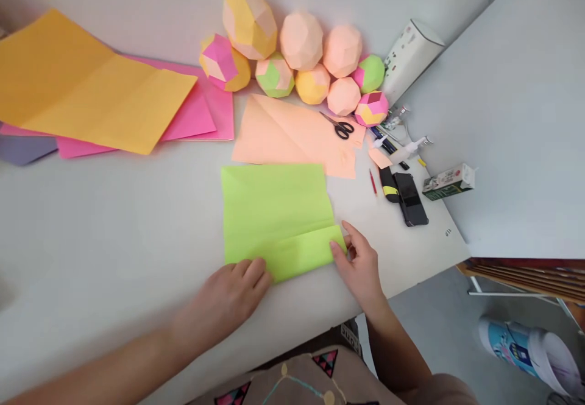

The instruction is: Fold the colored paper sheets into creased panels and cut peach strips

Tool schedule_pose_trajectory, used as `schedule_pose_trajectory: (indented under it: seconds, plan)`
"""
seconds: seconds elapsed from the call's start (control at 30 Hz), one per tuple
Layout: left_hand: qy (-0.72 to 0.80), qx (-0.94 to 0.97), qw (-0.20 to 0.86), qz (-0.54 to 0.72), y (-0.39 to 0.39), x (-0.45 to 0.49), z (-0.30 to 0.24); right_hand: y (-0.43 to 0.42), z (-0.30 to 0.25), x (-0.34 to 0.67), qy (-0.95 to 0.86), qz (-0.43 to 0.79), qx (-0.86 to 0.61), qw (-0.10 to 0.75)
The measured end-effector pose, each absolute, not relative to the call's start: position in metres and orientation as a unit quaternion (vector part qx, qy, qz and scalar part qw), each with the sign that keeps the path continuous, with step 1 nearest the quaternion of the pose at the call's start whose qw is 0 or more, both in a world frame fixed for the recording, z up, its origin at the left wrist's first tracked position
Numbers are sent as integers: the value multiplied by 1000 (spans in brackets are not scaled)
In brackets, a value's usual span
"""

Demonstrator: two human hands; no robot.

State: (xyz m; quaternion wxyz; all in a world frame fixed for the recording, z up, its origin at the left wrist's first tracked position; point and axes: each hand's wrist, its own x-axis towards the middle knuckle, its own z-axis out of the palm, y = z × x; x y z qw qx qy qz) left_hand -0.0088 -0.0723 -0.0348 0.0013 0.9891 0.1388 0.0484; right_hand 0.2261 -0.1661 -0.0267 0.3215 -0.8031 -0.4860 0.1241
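your bright green rectangular paper sheet (269,201) lies on the white desk (137,222) before you, its near edge folded over into a slanting flap (306,251). your right hand (361,265) pinches the flap's end at four o'clock between thumb and fingers, likely to hold the fold straight; your left hand (237,286) rests curled on the near edge at seven o'clock, seemingly as an anchor, though you can't quite tell whether those fingers grip or only press. black-handled metal scissors (342,130) lie at one o'clock on a peach paper sheet (269,128), presumably out of your way.
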Motion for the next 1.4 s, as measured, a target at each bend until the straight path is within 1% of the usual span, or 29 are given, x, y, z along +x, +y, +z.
schedule_pose_trajectory:
  seconds: [0.07, 0.23, 0.4, 0.53, 0.7, 0.77, 0.83, 0.9, 1.0, 1.4]
  plan:
    - [140, 989, -6, 54, -66, -6, -39, -171, -29, 223, -492, 88, -809, 310]
    - [158, 984, -61, 61, -73, -5, -43, -181, -33, 218, -523, -2, -810, 265]
    - [149, 985, -82, 17, -88, -12, -44, -182, -36, 216, -546, -21, -800, 249]
    - [114, 990, -36, 79, -85, -9, -45, -182, -35, 216, -556, -21, -794, 246]
    - [138, 968, 91, 188, -77, 3, -46, -181, -34, 216, -558, -6, -793, 244]
    - [122, 964, 147, 186, -75, 5, -46, -181, -33, 216, -561, -1, -792, 240]
    - [72, 968, 184, 156, -71, 6, -46, -181, -33, 216, -566, 6, -791, 233]
    - [34, 973, 196, 120, -68, 6, -47, -181, -34, 217, -569, 11, -791, 224]
    - [46, 974, 202, 94, -64, 6, -48, -181, -34, 217, -574, 11, -792, 209]
    - [63, 972, 201, 103, -65, 8, -52, -181, -33, 217, -592, 0, -787, 177]
